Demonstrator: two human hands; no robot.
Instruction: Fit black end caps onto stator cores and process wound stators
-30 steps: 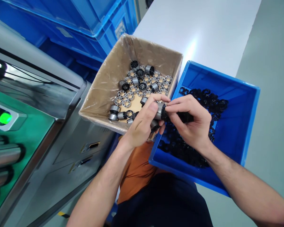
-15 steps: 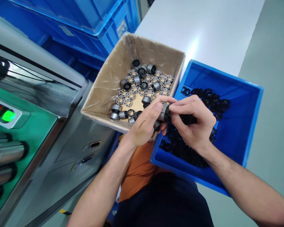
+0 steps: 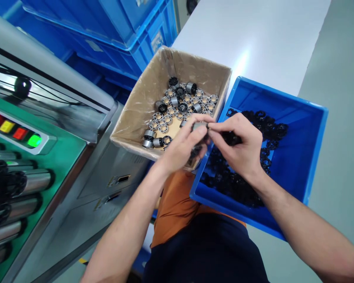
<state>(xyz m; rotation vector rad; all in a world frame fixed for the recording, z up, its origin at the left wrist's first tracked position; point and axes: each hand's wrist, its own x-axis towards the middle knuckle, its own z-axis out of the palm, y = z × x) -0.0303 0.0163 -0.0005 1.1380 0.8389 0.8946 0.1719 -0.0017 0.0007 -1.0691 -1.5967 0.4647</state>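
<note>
My left hand (image 3: 183,143) is closed around a stator core (image 3: 201,126), a short silver cylinder with black plastic at its end, held over the gap between the box and the bin. Another dark piece (image 3: 195,151) shows below it under the left fingers. The thumb and forefinger of my right hand (image 3: 238,143) pinch the black plastic end piece at the core's right edge; the fingers hide most of it. Under the right palm is a black part (image 3: 231,137); whether the hand holds it is unclear. Similar cores (image 3: 174,101) and bare metal rings (image 3: 163,127) lie in the plastic-lined box (image 3: 135,106).
A blue bin (image 3: 301,157) at right holds many black plastic parts (image 3: 238,188). Blue crates (image 3: 106,51) are stacked behind the box. At left, a machine has a green top (image 3: 65,153), lit buttons (image 3: 20,133) and rows of metal cylinders (image 3: 37,181). A white table (image 3: 253,31) stands behind.
Both hands have shifted slightly left and up with the core, which has turned in the left hand. The view has swung a little left, showing more of the machine.
</note>
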